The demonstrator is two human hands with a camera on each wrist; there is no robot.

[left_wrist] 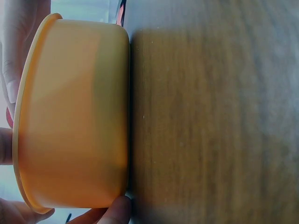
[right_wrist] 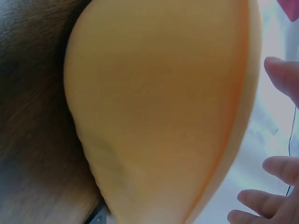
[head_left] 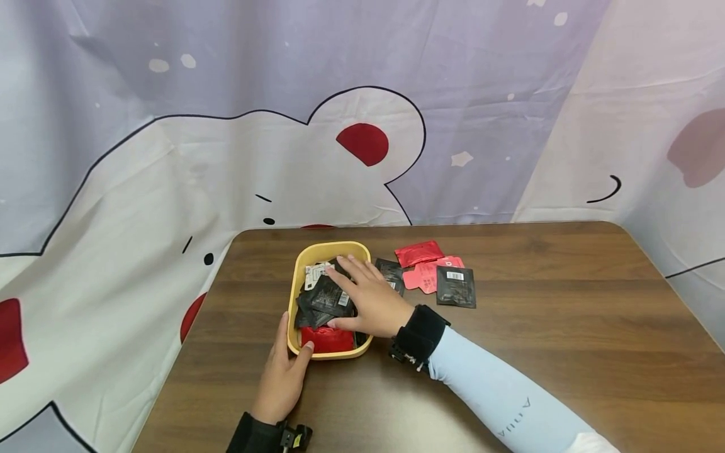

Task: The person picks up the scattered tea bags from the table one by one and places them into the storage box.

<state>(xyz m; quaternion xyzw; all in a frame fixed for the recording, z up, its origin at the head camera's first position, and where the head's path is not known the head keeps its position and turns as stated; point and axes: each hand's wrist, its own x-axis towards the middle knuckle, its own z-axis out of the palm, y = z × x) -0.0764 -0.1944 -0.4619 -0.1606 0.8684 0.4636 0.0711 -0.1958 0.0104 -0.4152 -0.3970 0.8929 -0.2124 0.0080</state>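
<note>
A yellow container (head_left: pixel 294 284) stands on the wooden table (head_left: pixel 544 352) and holds several black sachets (head_left: pixel 324 298) and a red sachet (head_left: pixel 328 340). My right hand (head_left: pixel 365 292) lies flat, fingers straight, on top of the black sachets inside it. My left hand (head_left: pixel 287 362) grips the container's near left corner, thumb over the rim. The left wrist view shows the container's outer wall (left_wrist: pixel 70 126) with my thumb (left_wrist: pixel 119 209) against it. In the right wrist view the container wall (right_wrist: pixel 159 107) fills the frame, with straight fingers (right_wrist: pixel 280 167) past its rim.
Just right of the container lie loose sachets: a red one (head_left: pixel 419 253), a pinker red one (head_left: pixel 423 277), a black one (head_left: pixel 455 286) and another black one (head_left: pixel 391 270). A cartoon-print curtain (head_left: pixel 362 126) hangs behind the table. The table's left edge is near my left hand.
</note>
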